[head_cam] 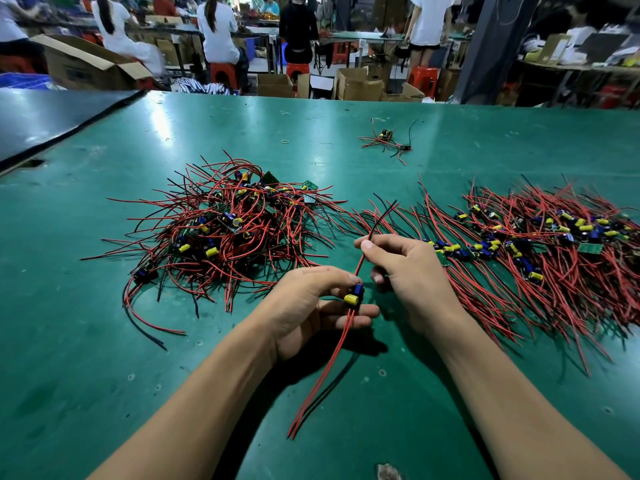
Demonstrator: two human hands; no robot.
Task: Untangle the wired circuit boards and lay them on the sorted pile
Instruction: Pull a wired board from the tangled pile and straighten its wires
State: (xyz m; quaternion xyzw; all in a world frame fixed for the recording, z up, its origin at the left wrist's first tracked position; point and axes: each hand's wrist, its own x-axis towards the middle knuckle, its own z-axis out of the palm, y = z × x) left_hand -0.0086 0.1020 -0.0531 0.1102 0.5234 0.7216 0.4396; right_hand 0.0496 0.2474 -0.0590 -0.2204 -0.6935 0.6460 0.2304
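Pinching one circuit board: left hand | right hand: grips two wires | tangled pile | sorted pile

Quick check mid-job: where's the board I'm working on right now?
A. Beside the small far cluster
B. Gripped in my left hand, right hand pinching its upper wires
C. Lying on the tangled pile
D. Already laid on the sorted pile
B: the left hand grips the board with its yellow capacitor, while the right hand pinches its upper wires, between the two piles.
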